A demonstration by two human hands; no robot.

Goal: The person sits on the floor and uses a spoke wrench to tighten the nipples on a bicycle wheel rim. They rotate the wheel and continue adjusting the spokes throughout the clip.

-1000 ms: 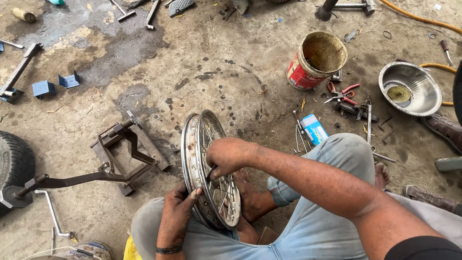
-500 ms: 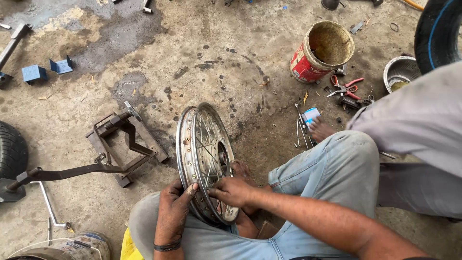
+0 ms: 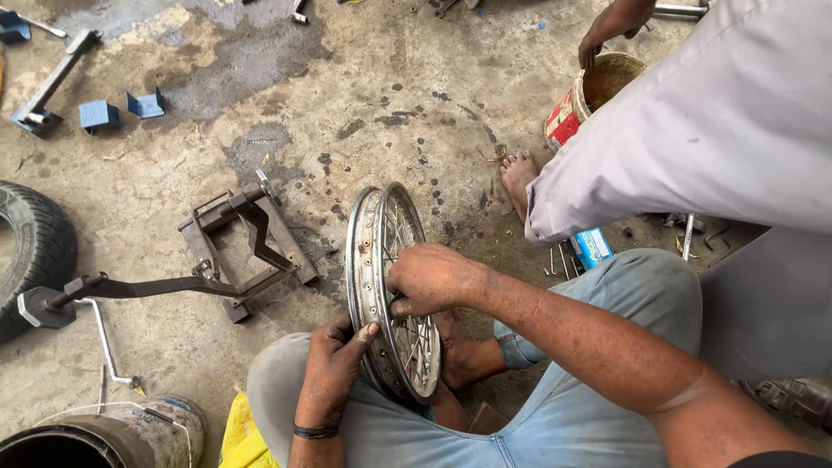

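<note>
Nearest the camera, between the seated person's knees in pale blue jeans, a spoked motorcycle wheel rim (image 3: 386,286) stands upright on edge on the concrete floor (image 3: 364,95), its plane running away from the person, so its axle lies left to right across the lap. The left hand (image 3: 334,368) is closed on the near lower arc of the rim, thumb pressed on the outer steel band with its row of nipple holes. The right hand (image 3: 429,279) lies higher and further in, fingers curled down among the thin wire spokes on the rim's right face; whether it pinches a spoke I cannot tell. The rim is dull, scuffed chrome. Left of it lies a rusty steel frame with a long lever arm (image 3: 186,282), and beyond that, at the floor's left edge, a black tyre (image 3: 30,247). Further off, another person in a grey shirt (image 3: 711,130) bends over, one hand (image 3: 611,26) reaching to a red-and-white paint bucket (image 3: 572,108).
</note>
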